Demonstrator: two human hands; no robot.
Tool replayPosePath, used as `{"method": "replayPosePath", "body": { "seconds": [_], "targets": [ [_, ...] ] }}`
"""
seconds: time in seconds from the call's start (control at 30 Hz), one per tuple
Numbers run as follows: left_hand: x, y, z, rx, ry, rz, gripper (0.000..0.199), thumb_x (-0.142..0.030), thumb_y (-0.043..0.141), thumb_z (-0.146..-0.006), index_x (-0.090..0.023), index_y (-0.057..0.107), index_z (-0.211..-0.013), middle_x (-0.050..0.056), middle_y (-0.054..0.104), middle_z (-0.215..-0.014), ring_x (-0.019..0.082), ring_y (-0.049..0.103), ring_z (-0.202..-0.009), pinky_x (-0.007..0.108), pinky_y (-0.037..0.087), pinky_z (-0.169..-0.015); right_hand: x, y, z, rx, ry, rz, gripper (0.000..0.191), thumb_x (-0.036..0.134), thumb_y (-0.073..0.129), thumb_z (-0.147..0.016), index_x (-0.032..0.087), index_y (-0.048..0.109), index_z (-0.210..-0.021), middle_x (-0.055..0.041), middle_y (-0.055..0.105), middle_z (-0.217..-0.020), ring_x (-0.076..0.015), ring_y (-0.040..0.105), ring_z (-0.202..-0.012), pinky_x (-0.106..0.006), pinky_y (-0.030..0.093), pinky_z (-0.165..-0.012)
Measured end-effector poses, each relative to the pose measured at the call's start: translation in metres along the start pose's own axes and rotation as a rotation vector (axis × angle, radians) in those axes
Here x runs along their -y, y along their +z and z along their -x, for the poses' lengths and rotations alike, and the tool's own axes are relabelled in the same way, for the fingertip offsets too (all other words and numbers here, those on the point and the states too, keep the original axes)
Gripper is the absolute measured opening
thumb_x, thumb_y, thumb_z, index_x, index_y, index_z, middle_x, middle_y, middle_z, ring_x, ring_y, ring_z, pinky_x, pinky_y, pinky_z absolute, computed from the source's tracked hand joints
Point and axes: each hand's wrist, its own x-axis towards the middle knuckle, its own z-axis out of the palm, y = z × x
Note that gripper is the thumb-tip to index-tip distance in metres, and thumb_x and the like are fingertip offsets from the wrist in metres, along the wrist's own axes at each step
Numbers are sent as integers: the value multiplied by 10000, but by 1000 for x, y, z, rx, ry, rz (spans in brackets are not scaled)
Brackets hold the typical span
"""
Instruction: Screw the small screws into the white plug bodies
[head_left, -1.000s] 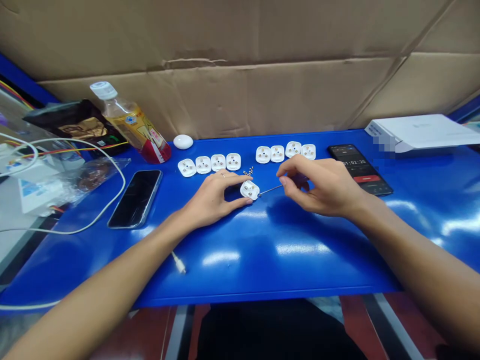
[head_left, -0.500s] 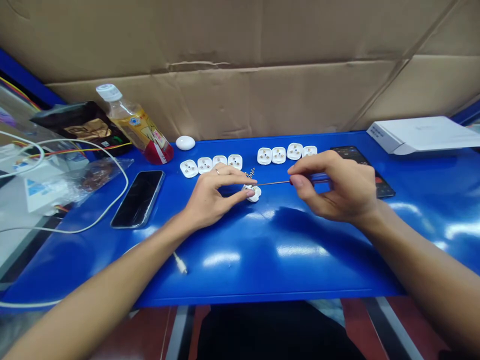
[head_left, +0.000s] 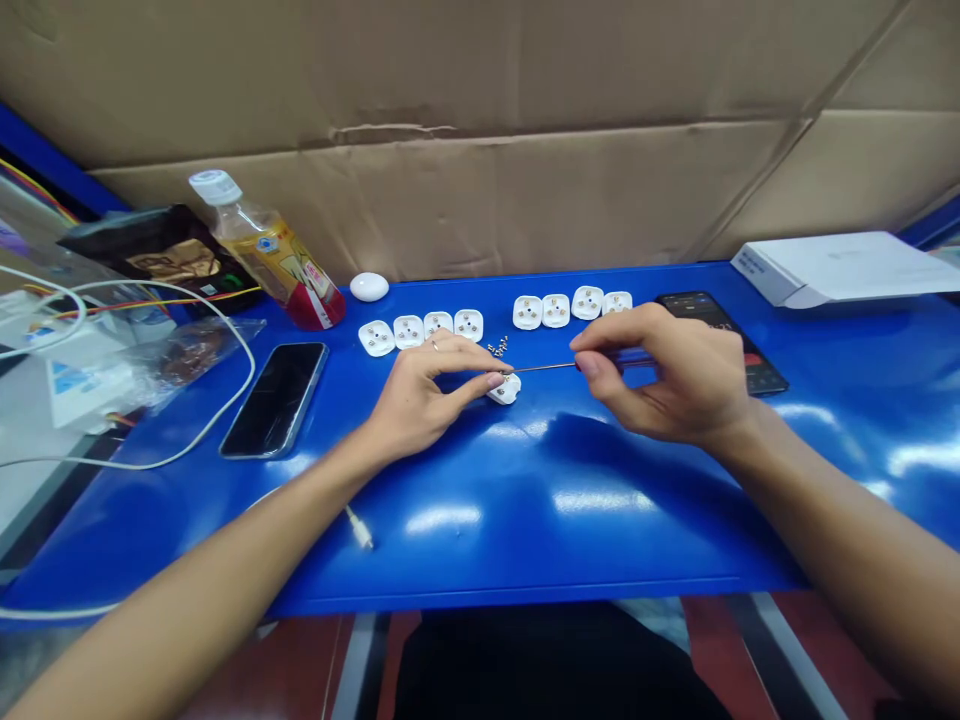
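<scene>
The left hand (head_left: 424,390) grips a white plug (head_left: 506,392) at its fingertips, near the middle of the blue table (head_left: 555,520). The right hand (head_left: 667,375) pinches a small screwdriver (head_left: 544,367), its thin shaft reaching left, tip at the plug. Loose screws (head_left: 498,347) lie just beyond, between two far rows of plug bases (head_left: 469,324).

Two groups of four plug bodies (head_left: 469,324) lie along the desk (head_left: 525,570), one left, one right; a cluster of screws (head_left: 498,347) lies just before the gap between them; a single plug body (head_left: 505,390) sits nearer; a screwdriver shaft (head_left: 544,367) reaches it from the right; one phone (head_left: 274,400) lies left, another phone (head_left: 720,315) right; a bottle (head_left: 266,250) stands behind the left phone.
</scene>
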Motion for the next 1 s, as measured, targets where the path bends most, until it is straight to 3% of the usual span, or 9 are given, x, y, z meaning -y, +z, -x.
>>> {"method": "replayPosePath", "body": {
  "seconds": [0.2, 0.4, 0.5, 0.57, 0.73, 0.83, 1.0],
  "targets": [
    [-2, -1, -1, -19, -53, 11, 234, -437, 756, -1020, -229, 863, -1006, 64, 846, -991, 247, 748, -959, 437, 566, -973, -7, -6, 1, 240, -23, -90, 66, 242, 654, -1034, 265, 702, -1073, 2, 817, -937, -193, 779, -808, -317, 592, -723],
    [0, -1, 1, -77, 44, -64, 136, -313, 781, -1006, -245, 872, -1079, 59, 832, -1054, 242, 741, -1017, 418, 551, -975, -4, -4, -1, 163, 124, -108, 59, 285, 716, -1011, 237, 715, -1044, -19, 830, -944, -206, 789, -762, -316, 605, -680],
    [1, -1, 2, -84, 78, -76, 146, -283, 791, -996, -253, 874, -1113, 64, 825, -1084, 238, 736, -1036, 412, 545, -991, -4, -2, 1, 156, 126, -119, 65, 293, 720, -1011, 235, 716, -1042, -16, 832, -939, -205, 794, -753, -315, 609, -677],
    [2, -1, 2, -68, 65, -86, 210, -311, 805, -985, -260, 859, -1180, 70, 815, -1156, 247, 731, -1090, 422, 547, -1033, -6, -1, 3, 163, 105, -80, 61, 300, 716, -1012, 246, 714, -1041, -5, 829, -917, -205, 791, -742, -313, 598, -654],
    [6, -4, 2, 53, -43, -107, 583, -457, 895, -882, -268, 754, -1415, 106, 749, -1398, 315, 675, -1279, 487, 530, -1132, -10, -2, 3, 191, 64, -16, 37, 242, 709, -968, 252, 696, -1001, 13, 797, -824, -182, 738, -661, -298, 546, -605],
    [11, -4, 3, 129, -82, -142, 682, -507, 925, -834, -260, 737, -1441, 115, 769, -1366, 337, 684, -1245, 515, 513, -1131, -11, -2, 1, 219, 42, -37, 47, 202, 697, -944, 241, 674, -956, 26, 756, -762, -156, 693, -605, -281, 516, -589],
    [17, -2, 5, 167, -118, -182, 570, -517, 865, -895, -265, 774, -1398, 109, 794, -1177, 310, 688, -1107, 462, 554, -983, -11, -2, 1, 316, 83, -92, 60, 194, 665, -955, 254, 661, -948, 19, 756, -768, -165, 691, -620, -290, 507, -608]
  ]
}}
